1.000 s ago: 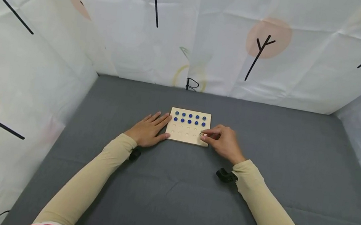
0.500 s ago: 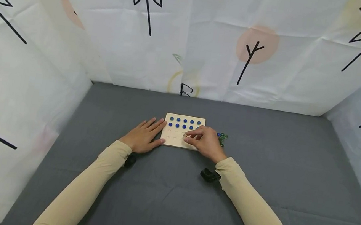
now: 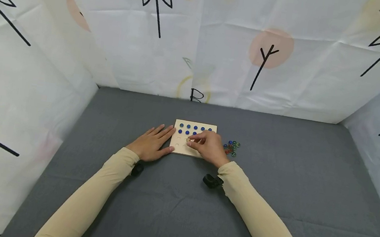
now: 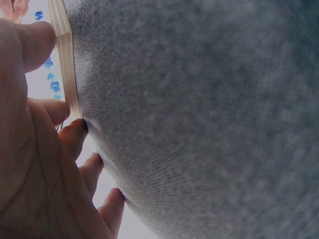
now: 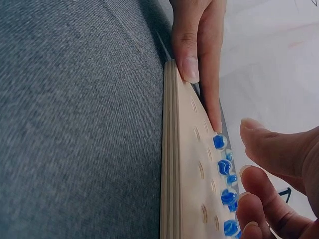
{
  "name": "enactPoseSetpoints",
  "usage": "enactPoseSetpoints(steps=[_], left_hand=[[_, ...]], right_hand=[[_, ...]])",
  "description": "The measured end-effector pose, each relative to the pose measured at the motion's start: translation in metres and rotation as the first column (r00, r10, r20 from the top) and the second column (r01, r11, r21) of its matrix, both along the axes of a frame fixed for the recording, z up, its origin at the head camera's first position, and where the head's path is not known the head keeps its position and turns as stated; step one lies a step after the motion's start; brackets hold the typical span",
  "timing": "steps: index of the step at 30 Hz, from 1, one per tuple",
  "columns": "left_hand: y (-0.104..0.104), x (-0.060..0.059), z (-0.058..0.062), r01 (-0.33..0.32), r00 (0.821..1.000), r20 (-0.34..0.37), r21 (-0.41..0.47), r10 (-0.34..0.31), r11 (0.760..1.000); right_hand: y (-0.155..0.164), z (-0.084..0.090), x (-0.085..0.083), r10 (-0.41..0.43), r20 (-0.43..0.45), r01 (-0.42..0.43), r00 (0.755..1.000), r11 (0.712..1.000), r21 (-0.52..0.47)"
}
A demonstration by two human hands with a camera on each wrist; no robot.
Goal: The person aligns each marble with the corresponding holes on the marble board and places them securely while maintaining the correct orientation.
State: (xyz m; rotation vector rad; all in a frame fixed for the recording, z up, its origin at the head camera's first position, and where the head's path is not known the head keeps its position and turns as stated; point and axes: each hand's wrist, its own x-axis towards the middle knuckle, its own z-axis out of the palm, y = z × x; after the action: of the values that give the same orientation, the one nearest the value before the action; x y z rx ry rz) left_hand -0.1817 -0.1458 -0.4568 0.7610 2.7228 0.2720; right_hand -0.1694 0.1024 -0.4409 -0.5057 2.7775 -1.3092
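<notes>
Two rows of glossy blue marbles [image 3: 194, 130] fill round dimples of the pale plywood board [image 3: 180, 147] on the grey woven desk [image 3: 176, 214] | my left hand [image 3: 149, 145] flat, fingers straight against its left edge | my right hand [image 3: 207, 147] fingers pinch a small bead over the third row | loose coloured marbles [image 3: 231, 147] just right | no readable writing

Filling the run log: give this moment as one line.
left hand: flat against wooden board edge | right hand: pinching marble over empty hole | blue marbles: far rows | loose marbles: right of board
</notes>
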Motion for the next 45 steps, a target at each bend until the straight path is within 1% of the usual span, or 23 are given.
enactPoseSetpoints(steps=[7, 13, 17, 25, 27, 31, 36, 39, 45], left_hand=[[0.002, 0.0, 0.002, 0.007, 1.0, -0.008, 0.004, -0.007, 1.0], [0.001, -0.001, -0.004, 0.006, 1.0, -0.001, 0.01, -0.006, 1.0], [-0.001, -0.002, -0.006, 0.008, 1.0, 0.003, 0.024, -0.008, 1.0], [0.0, -0.004, -0.008, 0.008, 1.0, -0.007, 0.021, -0.008, 1.0], [-0.001, -0.003, -0.007, 0.007, 1.0, -0.007, 0.021, -0.007, 1.0], [0.0, -0.001, -0.002, 0.004, 1.0, 0.003, 0.025, -0.005, 1.0], [0.001, 0.0, 0.004, 0.011, 1.0, -0.009, 0.015, -0.01, 1.0], [0.001, 0.0, 0.004, 0.011, 1.0, -0.012, 0.001, -0.011, 1.0], [0.001, 0.002, 0.006, 0.011, 1.0, -0.009, 0.014, -0.011, 1.0]], right_hand=[[-0.007, 0.0, -0.003, -0.026, 0.022, 0.026, 0.999, 0.999, 0.019], [-0.018, -0.004, -0.008, -0.033, 0.035, 0.032, 0.999, 0.999, 0.041], [-0.026, -0.005, -0.011, -0.042, 0.024, 0.04, 0.999, 0.998, 0.051], [-0.036, -0.009, -0.014, -0.096, 0.017, 0.095, 0.995, 0.994, 0.06], [-0.037, -0.01, -0.014, -0.105, 0.012, 0.104, 0.994, 0.992, 0.07], [-0.04, -0.01, -0.015, -0.12, 0.017, 0.118, 0.993, 0.989, 0.094], [-0.044, -0.008, -0.014, -0.134, 0.029, 0.13, 0.991, 0.985, 0.117], [-0.045, -0.009, -0.014, -0.142, 0.024, 0.138, 0.99, 0.982, 0.128], [-0.047, -0.01, -0.013, -0.163, 0.021, 0.159, 0.986, 0.978, 0.131]])
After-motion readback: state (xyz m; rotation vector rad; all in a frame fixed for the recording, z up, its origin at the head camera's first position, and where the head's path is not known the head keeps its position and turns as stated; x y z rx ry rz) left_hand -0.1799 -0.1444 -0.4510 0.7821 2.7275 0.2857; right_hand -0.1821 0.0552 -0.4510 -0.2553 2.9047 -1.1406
